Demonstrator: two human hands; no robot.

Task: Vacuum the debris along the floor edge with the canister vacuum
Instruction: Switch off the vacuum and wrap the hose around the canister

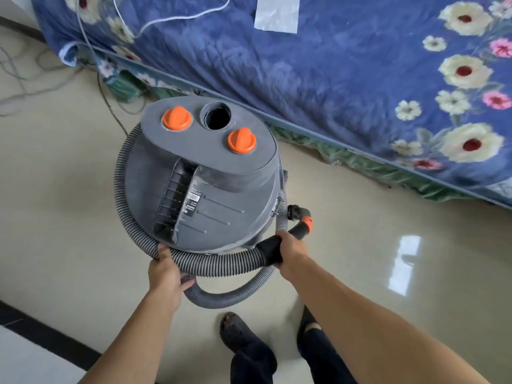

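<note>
A grey canister vacuum point(221, 195) with two orange knobs and an open round port on top stands on the glossy tile floor in front of me. Its ribbed grey hose point(219, 263) is coiled around the body. My left hand point(166, 270) grips the hose at the canister's near left side. My right hand point(291, 249) grips the black handle end of the hose point(270, 249). Beyond that hand the handle curves to an orange collar and a black nozzle tip point(297, 212) beside the canister.
A bed with a blue floral quilt point(346, 65) runs along the far and right side, its green skirt point(360, 162) at floor level. Loose cables point(27, 87) lie on the floor at far left. A dark floor strip point(41, 336) crosses the near left. My feet point(238, 333) stand just below the hose.
</note>
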